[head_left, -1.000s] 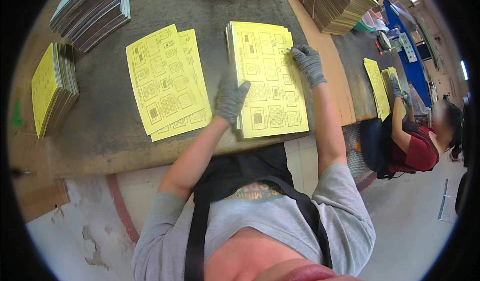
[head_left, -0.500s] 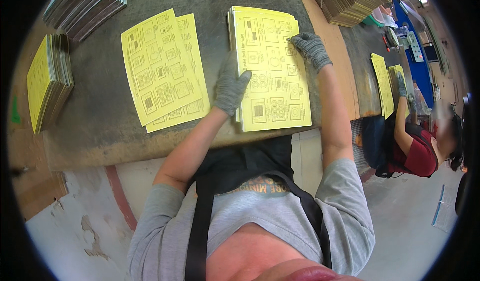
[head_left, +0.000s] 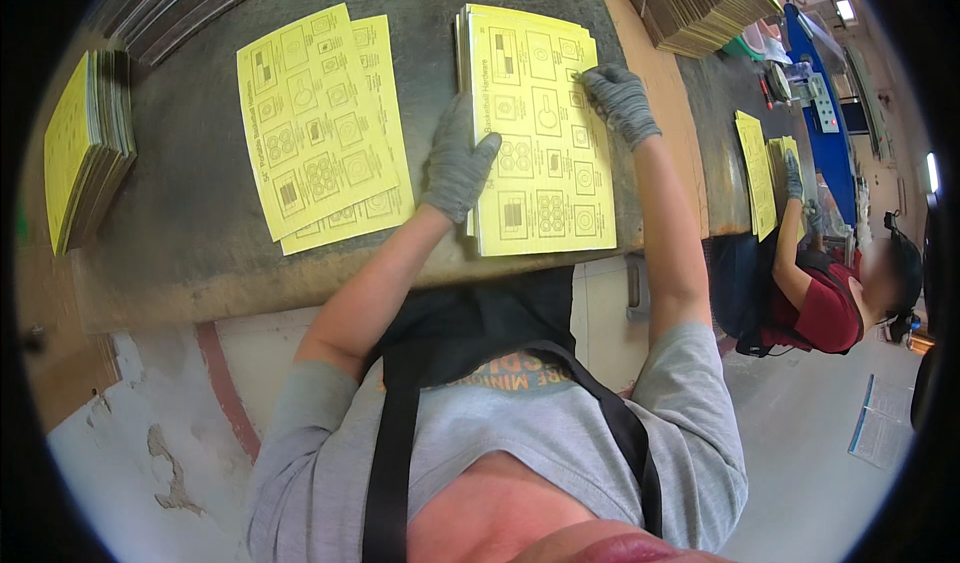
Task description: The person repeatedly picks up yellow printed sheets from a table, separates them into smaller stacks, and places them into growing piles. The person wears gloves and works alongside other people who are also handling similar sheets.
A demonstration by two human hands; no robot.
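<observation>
In front of me lies a stack of yellow printed sheets, squared up near the table's front edge. My left hand, in a grey knit glove, is at its left side, thumb over the edge and fingers along the side. At the upper right edge is my right hand, gloved too, its fingers curled and closed at the sheet's margin. A small dark spot shows by those fingertips, too small to name. To the left, two overlapping yellow sheets lie flat and apart from both hands.
Another yellow-topped stack stands at the far left, below a dark-edged pile. A tall tied bundle of sheets is at the back right. Beyond the worn dark table, a co-worker in a red shirt handles similar yellow sheets.
The whole view has shifted slightly. Both hands keep their places at the stack's edges, with the right fingertips barely changed. The co-worker's head and arm have moved a little.
</observation>
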